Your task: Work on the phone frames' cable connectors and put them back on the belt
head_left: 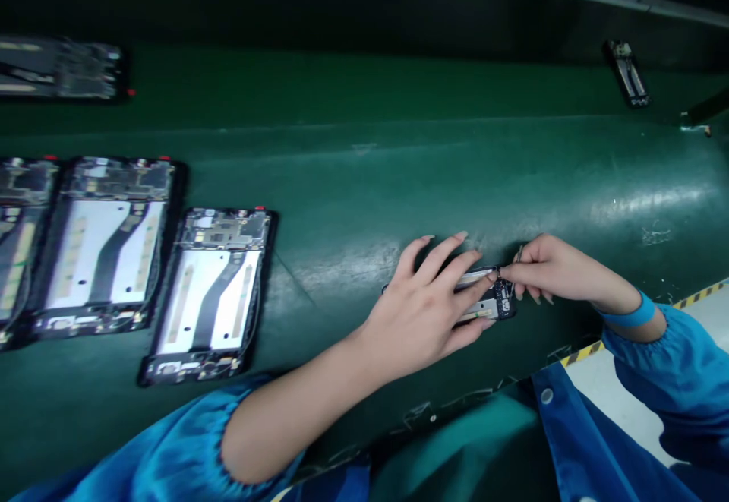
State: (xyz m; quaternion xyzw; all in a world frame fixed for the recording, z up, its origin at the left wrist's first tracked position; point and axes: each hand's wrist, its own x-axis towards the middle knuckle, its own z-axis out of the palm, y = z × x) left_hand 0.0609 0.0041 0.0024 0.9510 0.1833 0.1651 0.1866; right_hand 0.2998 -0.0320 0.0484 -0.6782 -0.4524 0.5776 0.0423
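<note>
- The opened phone (505, 304) under my hands lies on the green table (342, 168); its dark right end shows, and much of the rest is covered.
- My left hand (427, 304) is palm down over that phone, fingers spread and lightly bent, the index finger reaching its right end and the thumb along its near side. I cannot tell how firmly it grips.
- My right hand (541, 268) is at the phone's right end, thumb and index finger pinched together on a thin metallic tool (519, 255), too small to make out fully.
- A blue band (629, 314) circles my right wrist, to the right of the phone.
- Well to the left of the phone lies another opened phone (187, 293), its circuit board at the far end, with a dark ribbon cable (216, 301) running down its pale middle.
- Farther left of the phone are a second opened unit (77, 251) and a third one (26, 183), cut off by the view's edge.
- Far to the left and beyond the phone lies a sideways unit (85, 69).
- Beyond the phone, to its right, lies a small-looking unit (629, 77).
</note>
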